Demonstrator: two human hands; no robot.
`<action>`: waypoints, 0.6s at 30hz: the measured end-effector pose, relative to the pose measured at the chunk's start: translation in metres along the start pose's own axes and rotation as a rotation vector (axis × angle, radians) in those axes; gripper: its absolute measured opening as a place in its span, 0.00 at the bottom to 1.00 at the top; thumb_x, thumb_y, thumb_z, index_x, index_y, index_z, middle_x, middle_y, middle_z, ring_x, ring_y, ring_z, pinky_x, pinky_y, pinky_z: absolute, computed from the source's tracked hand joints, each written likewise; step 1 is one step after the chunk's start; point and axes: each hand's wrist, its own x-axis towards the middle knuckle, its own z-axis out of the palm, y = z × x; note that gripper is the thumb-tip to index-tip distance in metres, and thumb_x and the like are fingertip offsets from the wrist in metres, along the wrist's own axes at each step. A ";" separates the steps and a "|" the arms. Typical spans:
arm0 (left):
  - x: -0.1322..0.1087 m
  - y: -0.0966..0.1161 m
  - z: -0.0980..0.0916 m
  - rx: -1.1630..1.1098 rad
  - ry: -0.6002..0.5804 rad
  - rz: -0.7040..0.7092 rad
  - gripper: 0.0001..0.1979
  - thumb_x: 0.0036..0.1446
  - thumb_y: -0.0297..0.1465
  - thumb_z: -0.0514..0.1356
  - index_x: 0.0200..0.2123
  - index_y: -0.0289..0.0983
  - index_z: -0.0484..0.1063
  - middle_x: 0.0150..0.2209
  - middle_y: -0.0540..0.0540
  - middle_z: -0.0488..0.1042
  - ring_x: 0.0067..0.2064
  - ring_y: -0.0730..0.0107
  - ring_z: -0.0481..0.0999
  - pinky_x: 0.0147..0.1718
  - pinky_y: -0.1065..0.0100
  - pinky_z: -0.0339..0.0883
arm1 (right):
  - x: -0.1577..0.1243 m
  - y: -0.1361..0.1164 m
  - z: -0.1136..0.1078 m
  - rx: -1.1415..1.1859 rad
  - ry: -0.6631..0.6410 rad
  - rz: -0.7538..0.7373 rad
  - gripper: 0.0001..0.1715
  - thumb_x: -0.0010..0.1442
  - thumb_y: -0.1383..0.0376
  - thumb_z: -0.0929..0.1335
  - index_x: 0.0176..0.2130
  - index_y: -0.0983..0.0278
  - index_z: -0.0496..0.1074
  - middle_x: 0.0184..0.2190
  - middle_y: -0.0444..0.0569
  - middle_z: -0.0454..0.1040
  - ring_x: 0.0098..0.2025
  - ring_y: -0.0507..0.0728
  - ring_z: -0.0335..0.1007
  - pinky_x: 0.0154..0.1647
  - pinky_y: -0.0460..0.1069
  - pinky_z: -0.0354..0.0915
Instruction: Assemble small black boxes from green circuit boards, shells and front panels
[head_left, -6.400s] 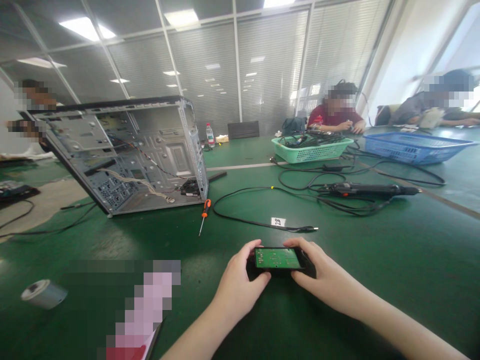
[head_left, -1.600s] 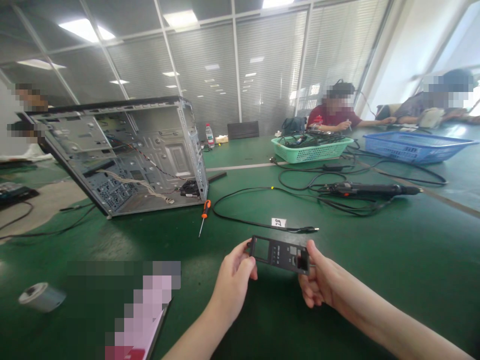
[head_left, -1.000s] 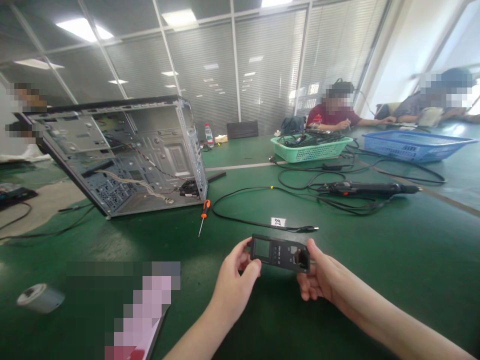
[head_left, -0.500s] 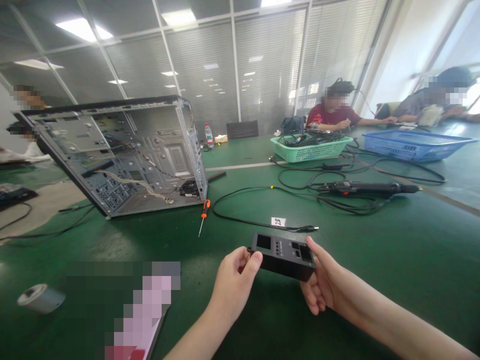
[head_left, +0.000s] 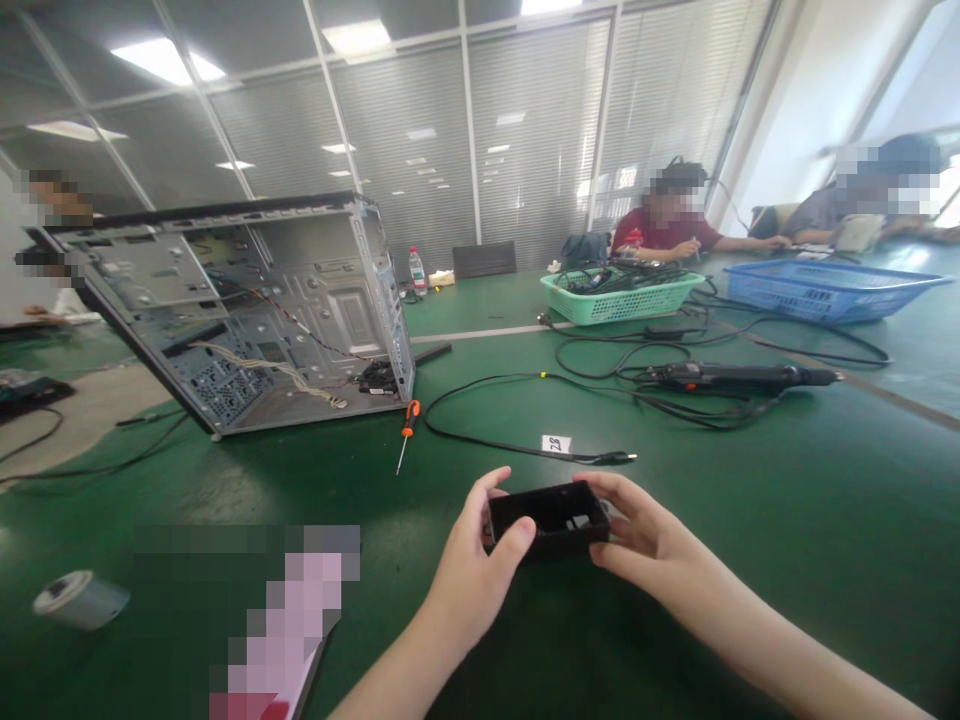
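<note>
A small black case point(head_left: 559, 545) is held between both hands above the green table, its hollow inner side facing up. My left hand point(head_left: 484, 545) grips its left end, the thumb over the near edge. At its right end, my right hand point(head_left: 637, 525) holds the case between thumb and fingers. Beyond the hands lie a black cable point(head_left: 510, 447) with a metal plug and a white label point(head_left: 556, 443). An orange-handled screwdriver point(head_left: 409, 425) rests beside the open computer case point(head_left: 300, 300).
A black electric screwdriver point(head_left: 742, 377) lies at the right. Behind it stand a green basket point(head_left: 622, 303) of cables and a blue basket point(head_left: 825, 297). A grey cylinder point(head_left: 82, 599) is at the lower left. People sit across the table.
The black case has been turned over, from its face with screen and buttons to its hollow side. Both hands have shifted their grip on its ends.
</note>
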 end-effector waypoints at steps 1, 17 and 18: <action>-0.001 0.001 0.000 0.021 -0.005 0.010 0.25 0.52 0.34 0.58 0.54 0.38 0.61 0.45 0.43 0.68 0.44 0.62 0.71 0.45 0.61 0.64 | 0.000 0.001 0.001 -0.048 0.003 -0.038 0.29 0.49 0.64 0.66 0.51 0.62 0.57 0.50 0.52 0.63 0.45 0.57 0.66 0.45 0.49 0.65; -0.008 0.011 -0.002 0.008 -0.016 0.274 0.26 0.41 0.20 0.53 0.46 0.38 0.67 0.51 0.43 0.68 0.55 0.58 0.66 0.53 0.60 0.61 | -0.003 0.006 -0.002 -0.633 0.207 -0.276 0.17 0.54 0.65 0.62 0.44 0.59 0.53 0.54 0.50 0.60 0.52 0.59 0.61 0.54 0.58 0.59; -0.008 0.010 -0.002 -0.006 -0.022 0.262 0.27 0.40 0.20 0.52 0.48 0.38 0.67 0.51 0.43 0.68 0.55 0.58 0.66 0.53 0.60 0.61 | -0.003 0.005 -0.002 -0.617 0.204 -0.238 0.17 0.55 0.63 0.63 0.44 0.59 0.53 0.53 0.50 0.61 0.50 0.59 0.63 0.53 0.57 0.60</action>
